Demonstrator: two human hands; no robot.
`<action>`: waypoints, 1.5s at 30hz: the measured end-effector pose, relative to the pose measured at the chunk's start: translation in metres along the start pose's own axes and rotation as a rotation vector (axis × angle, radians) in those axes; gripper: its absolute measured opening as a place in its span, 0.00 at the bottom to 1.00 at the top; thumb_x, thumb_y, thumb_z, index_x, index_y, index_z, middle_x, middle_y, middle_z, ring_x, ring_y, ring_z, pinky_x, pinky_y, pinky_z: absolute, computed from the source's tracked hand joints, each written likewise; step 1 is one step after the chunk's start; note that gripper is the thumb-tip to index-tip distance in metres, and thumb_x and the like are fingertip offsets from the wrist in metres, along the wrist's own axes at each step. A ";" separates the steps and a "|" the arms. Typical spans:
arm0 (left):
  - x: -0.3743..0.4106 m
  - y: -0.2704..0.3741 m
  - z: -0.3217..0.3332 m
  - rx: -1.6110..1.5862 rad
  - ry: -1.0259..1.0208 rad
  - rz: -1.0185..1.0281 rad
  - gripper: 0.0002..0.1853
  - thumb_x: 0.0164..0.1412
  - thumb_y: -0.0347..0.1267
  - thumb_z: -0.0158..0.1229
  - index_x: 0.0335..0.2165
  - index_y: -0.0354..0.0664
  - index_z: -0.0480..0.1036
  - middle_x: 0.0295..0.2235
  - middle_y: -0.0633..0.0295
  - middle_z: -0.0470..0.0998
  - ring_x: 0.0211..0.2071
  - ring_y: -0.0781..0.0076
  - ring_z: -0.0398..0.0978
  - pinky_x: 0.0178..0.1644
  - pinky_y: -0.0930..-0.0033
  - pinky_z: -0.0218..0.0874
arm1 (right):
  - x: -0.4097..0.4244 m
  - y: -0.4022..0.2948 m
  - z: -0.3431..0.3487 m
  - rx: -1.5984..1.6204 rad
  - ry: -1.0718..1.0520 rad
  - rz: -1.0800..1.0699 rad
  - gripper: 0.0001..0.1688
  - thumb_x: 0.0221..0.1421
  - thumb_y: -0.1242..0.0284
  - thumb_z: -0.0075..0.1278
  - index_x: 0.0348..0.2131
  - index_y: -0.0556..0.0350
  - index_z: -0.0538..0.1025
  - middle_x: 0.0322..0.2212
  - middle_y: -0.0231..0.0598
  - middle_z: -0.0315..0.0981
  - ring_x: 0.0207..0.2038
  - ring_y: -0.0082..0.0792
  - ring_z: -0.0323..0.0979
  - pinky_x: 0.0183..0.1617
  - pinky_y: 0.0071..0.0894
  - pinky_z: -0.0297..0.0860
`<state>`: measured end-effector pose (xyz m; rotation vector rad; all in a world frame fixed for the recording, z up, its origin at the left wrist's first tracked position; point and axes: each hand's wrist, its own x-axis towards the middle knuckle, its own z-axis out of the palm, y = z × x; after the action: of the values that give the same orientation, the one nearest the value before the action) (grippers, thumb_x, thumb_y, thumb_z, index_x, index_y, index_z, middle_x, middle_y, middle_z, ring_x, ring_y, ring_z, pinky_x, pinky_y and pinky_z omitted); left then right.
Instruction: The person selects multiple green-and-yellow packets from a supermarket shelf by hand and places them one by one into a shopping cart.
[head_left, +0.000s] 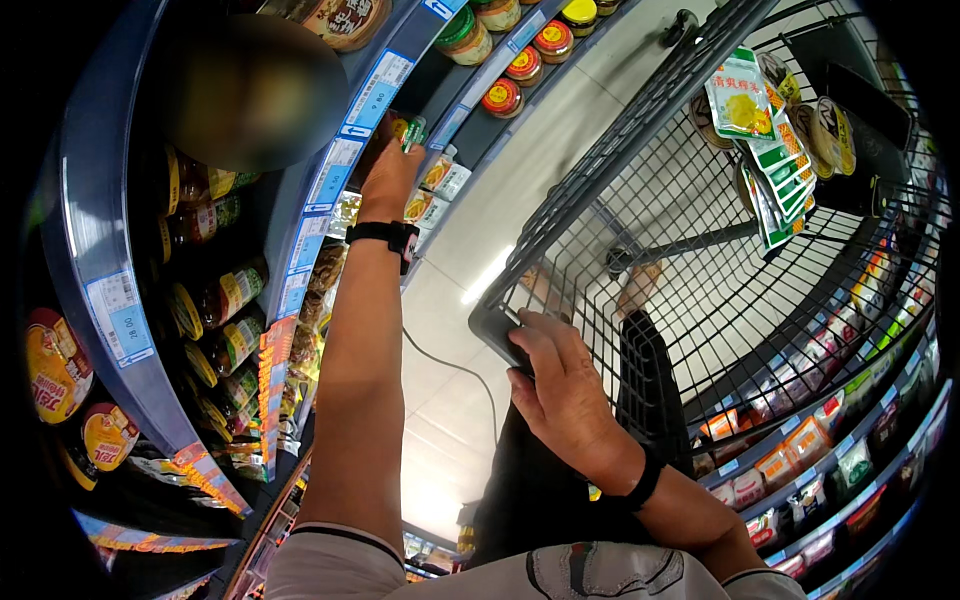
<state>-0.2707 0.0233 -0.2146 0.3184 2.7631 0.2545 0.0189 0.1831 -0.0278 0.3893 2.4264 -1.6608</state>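
Note:
My left hand (391, 171) reaches into a shelf at the upper middle, a dark band with a small tag on its wrist. Between its thumb and fingers is a small clear package with a green and red label (409, 132); the shelf edge hides part of the fingers. My right hand (566, 386) grips the dark handle (495, 330) at the near corner of a shopping cart, thumb on the near side. In the cart's wire basket (637, 180) lie several green-and-white food packets (780, 165), fanned out, and several round clear-lidded tubs (832, 139).
On the left, shelves with price strips (315, 195) hold jars (232, 292) and round tubs (60, 367). Red-lidded jars (502, 97) and white packets (442, 180) stand on lower shelves. Packaged goods (802, 442) line the right. A cable (457, 360) crosses the tiled floor. A blurred patch covers the upper left.

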 end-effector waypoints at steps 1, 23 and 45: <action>0.000 0.008 -0.006 -0.030 -0.067 -0.055 0.44 0.55 0.43 0.59 0.65 0.39 0.52 0.64 0.44 0.53 0.67 0.47 0.45 0.69 0.55 0.38 | 0.000 0.001 0.001 -0.001 0.002 0.002 0.25 0.50 0.80 0.56 0.49 0.63 0.67 0.51 0.53 0.64 0.51 0.51 0.66 0.56 0.43 0.66; 0.019 -0.012 0.005 0.141 0.015 0.107 0.37 0.55 0.46 0.63 0.61 0.51 0.63 0.62 0.47 0.59 0.63 0.46 0.56 0.65 0.51 0.49 | -0.002 0.005 0.003 0.037 -0.014 -0.012 0.25 0.51 0.80 0.54 0.49 0.63 0.66 0.50 0.53 0.65 0.51 0.51 0.66 0.57 0.43 0.64; 0.031 -0.042 -0.004 0.029 0.048 0.224 0.42 0.49 0.42 0.66 0.61 0.46 0.61 0.61 0.45 0.60 0.61 0.46 0.58 0.64 0.50 0.51 | 0.000 0.007 0.002 0.047 -0.012 -0.025 0.27 0.48 0.81 0.56 0.49 0.61 0.67 0.50 0.50 0.65 0.51 0.49 0.66 0.56 0.42 0.64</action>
<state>-0.3088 -0.0098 -0.2295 0.6381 2.7798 0.2809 0.0205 0.1840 -0.0344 0.3560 2.3968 -1.7279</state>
